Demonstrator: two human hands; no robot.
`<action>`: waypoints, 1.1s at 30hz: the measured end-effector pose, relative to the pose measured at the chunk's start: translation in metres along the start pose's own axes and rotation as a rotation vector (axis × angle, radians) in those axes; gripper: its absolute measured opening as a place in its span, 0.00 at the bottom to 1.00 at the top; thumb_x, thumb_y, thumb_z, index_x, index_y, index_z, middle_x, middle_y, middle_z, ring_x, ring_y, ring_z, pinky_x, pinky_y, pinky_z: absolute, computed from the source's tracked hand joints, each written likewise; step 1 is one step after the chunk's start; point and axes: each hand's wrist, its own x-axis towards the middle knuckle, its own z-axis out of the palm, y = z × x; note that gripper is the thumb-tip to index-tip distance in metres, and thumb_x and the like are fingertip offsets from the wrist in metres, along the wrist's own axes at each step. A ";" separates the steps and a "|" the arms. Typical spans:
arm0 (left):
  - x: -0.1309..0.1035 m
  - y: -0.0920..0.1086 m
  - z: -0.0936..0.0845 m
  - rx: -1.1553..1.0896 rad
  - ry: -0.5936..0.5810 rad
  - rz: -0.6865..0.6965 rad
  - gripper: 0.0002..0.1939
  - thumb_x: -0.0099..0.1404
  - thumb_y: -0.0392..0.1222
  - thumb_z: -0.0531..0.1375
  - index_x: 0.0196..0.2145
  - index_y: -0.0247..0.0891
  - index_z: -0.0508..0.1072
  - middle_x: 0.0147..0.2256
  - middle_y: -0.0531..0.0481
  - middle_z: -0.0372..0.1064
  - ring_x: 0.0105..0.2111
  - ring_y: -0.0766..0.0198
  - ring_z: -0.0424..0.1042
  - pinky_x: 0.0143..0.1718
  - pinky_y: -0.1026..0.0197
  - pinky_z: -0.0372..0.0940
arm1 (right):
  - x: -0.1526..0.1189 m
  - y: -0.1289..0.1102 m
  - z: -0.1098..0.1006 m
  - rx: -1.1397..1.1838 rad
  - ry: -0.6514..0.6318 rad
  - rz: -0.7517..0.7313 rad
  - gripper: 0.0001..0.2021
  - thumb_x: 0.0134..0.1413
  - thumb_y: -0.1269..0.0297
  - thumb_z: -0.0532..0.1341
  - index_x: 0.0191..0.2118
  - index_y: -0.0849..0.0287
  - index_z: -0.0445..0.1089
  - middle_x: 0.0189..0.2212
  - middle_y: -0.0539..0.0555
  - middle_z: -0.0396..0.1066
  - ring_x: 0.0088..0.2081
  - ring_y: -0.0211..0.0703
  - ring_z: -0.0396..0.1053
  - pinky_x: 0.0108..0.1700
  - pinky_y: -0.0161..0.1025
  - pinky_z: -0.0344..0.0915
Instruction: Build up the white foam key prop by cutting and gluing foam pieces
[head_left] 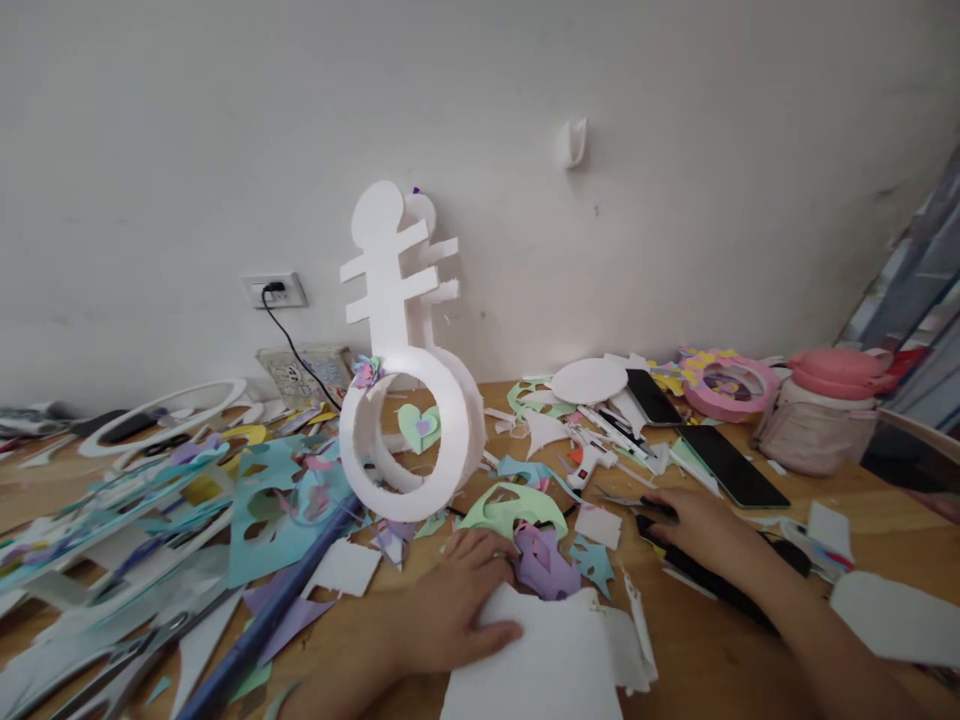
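One spread left hand touches white card at six o'clock (probably light, stiff; hold by edges); right hand, four o'clock, grasps scissors.

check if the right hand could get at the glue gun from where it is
Probably yes: the glue gun lies close to the right hand, with nothing tall in between, though the scissors at its fingers point that way and might need clearing.

The near edge of view cuts off the white sheet and, at left, the large scissors. The right hand partly hides the small scissors, leaving its grip unclear; the forearm covers part of a black object.
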 end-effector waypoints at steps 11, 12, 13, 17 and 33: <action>0.008 -0.011 0.018 -0.010 0.176 -0.189 0.06 0.68 0.41 0.53 0.37 0.40 0.69 0.49 0.44 0.69 0.52 0.52 0.65 0.56 0.47 0.60 | 0.002 -0.004 0.009 0.006 0.034 -0.005 0.19 0.51 0.72 0.60 0.50 0.61 0.75 0.50 0.64 0.75 0.53 0.61 0.71 0.57 0.53 0.64; 0.009 -0.013 0.020 -0.010 0.178 -0.207 0.05 0.68 0.39 0.53 0.36 0.40 0.69 0.48 0.44 0.69 0.52 0.52 0.66 0.55 0.47 0.60 | 0.002 -0.004 0.009 0.010 0.030 -0.004 0.20 0.51 0.72 0.60 0.51 0.62 0.75 0.51 0.65 0.74 0.53 0.61 0.71 0.57 0.53 0.64; 0.011 -0.014 0.022 -0.008 0.177 -0.227 0.05 0.67 0.37 0.53 0.36 0.40 0.68 0.48 0.44 0.69 0.52 0.53 0.66 0.55 0.48 0.61 | 0.001 -0.004 0.009 0.015 0.028 -0.001 0.19 0.51 0.71 0.60 0.51 0.64 0.75 0.51 0.66 0.74 0.53 0.62 0.71 0.57 0.53 0.64; 0.012 -0.010 0.028 0.065 0.157 -0.265 0.06 0.65 0.33 0.54 0.38 0.39 0.70 0.52 0.42 0.68 0.56 0.51 0.64 0.58 0.43 0.60 | 0.000 -0.015 0.004 0.051 0.057 -0.033 0.17 0.56 0.70 0.57 0.49 0.63 0.75 0.49 0.65 0.75 0.51 0.56 0.72 0.55 0.49 0.65; 0.010 0.023 0.042 0.083 -0.290 0.168 0.34 0.70 0.56 0.53 0.68 0.42 0.52 0.69 0.40 0.42 0.68 0.45 0.43 0.67 0.43 0.44 | 0.118 -0.196 0.003 -0.038 -0.113 -0.351 0.11 0.63 0.60 0.62 0.47 0.61 0.71 0.47 0.56 0.72 0.48 0.48 0.71 0.51 0.53 0.68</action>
